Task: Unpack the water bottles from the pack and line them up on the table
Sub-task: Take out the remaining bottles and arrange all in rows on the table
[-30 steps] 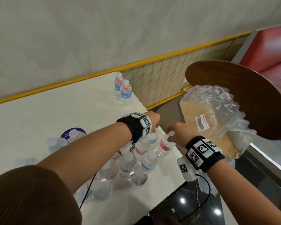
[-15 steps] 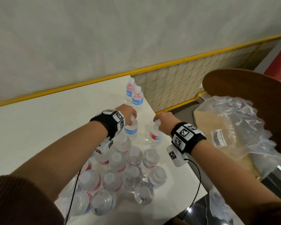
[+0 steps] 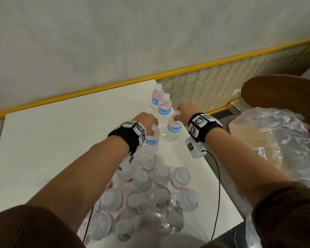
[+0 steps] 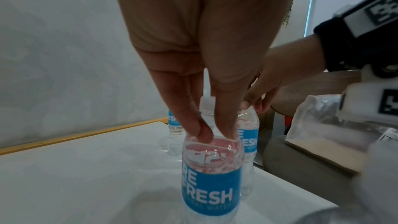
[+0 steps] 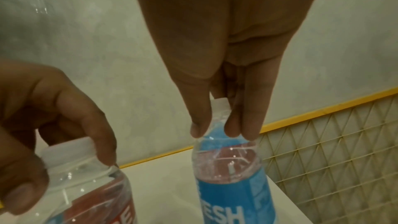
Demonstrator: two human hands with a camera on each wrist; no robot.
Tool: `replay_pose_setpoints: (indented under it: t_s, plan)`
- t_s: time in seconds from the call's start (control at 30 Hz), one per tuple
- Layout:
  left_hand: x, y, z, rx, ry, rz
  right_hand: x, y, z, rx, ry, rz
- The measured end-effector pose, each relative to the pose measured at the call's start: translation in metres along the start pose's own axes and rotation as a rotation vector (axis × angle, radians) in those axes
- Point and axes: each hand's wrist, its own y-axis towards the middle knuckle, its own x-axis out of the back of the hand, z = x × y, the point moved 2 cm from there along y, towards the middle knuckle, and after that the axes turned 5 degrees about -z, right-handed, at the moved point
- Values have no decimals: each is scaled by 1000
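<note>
White table (image 3: 61,140) against a pale wall with a yellow trim strip, that's the setup. Left hand (image 3: 147,122) pinches the neck of one bottle (image 3: 151,140) just under its cap, fingers pointing down onto the shoulder. Right hand (image 3: 184,111) does the same to a second bottle (image 3: 174,129) just beside it, near the table's right edge. Both bottles look upright, bases at or close to the tabletop, can't tell if they've fully landed.

Just beyond them stand two lined-up bottles (image 3: 160,102), one behind the other. Nearer the person sits the rest of the pack (image 3: 150,197), a loose cluster of bottles still waiting. Off to the right, crumpled plastic wrap (image 3: 284,140) lies on a wooden chair (image 3: 276,90).

Biggest risk, probably: the right bottle is close to the edge, so a sloppy release could tip it off. Also those neck pinches are light, and a swinging base could clip the two already placed.
</note>
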Motion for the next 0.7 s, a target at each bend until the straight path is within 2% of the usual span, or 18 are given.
replay_pose_setpoints:
  t_s: [0.13,0.37,0.7]
  plan:
    - [-2,3,1,-4,20,10,1,4,3,-27,-34,15]
    - [-1,8,-2,11,13,17,0,11,1,97,-102,13]
    - [1,7,-3,29,27,23,4,29,7,50,-106,-13]
